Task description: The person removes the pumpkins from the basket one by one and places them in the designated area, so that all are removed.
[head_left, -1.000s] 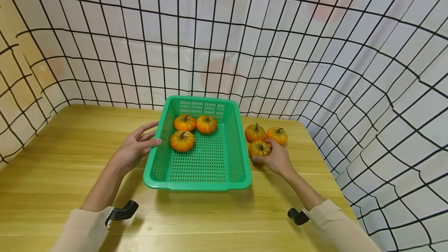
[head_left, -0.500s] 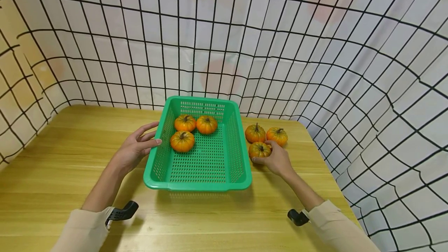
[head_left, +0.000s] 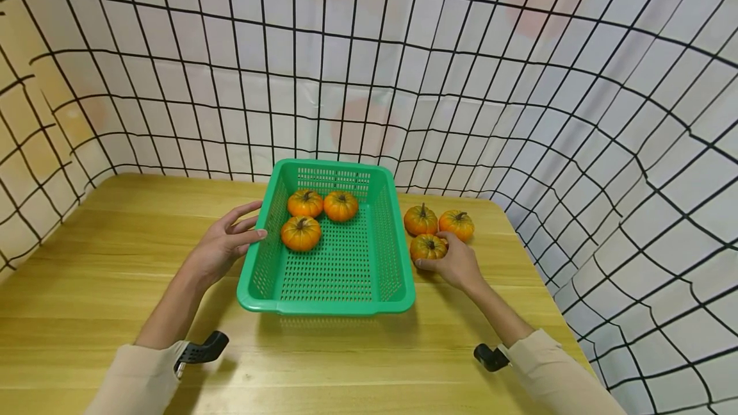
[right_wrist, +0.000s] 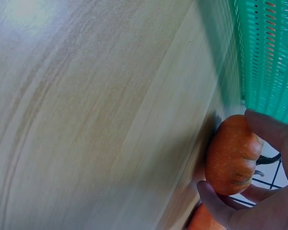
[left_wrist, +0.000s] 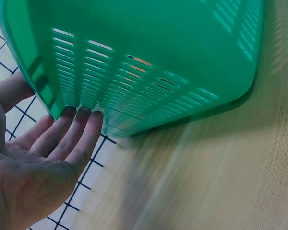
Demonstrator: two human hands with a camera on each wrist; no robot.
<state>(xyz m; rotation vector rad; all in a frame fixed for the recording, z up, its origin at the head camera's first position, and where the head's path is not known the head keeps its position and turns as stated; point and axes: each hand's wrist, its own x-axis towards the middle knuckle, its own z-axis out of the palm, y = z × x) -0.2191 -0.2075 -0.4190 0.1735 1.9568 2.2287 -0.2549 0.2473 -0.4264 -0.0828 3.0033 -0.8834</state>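
Observation:
A green plastic basket [head_left: 325, 307] stands on the wooden table, with three small orange pumpkins toward its back left. At the basket's left side my left hand [head_left: 221, 245] holds it, thumb over the rim and the other fingertips against the outer slotted wall, as the left wrist view shows. My right hand [head_left: 458, 262] grips a small pumpkin [head_left: 426, 246] on the table just right of the basket, thumb and fingers on opposite sides of it. In the right wrist view the same pumpkin [right_wrist: 233, 155] sits between thumb and fingertips, stem pointing away from the table.
Two more pumpkins, one with a tall stem [head_left: 420, 219] and another [head_left: 456, 225] to its right, lie just behind the gripped one. Black wire mesh [head_left: 346, 69] over pale sheeting encloses the back and sides of the table [head_left: 323, 364].

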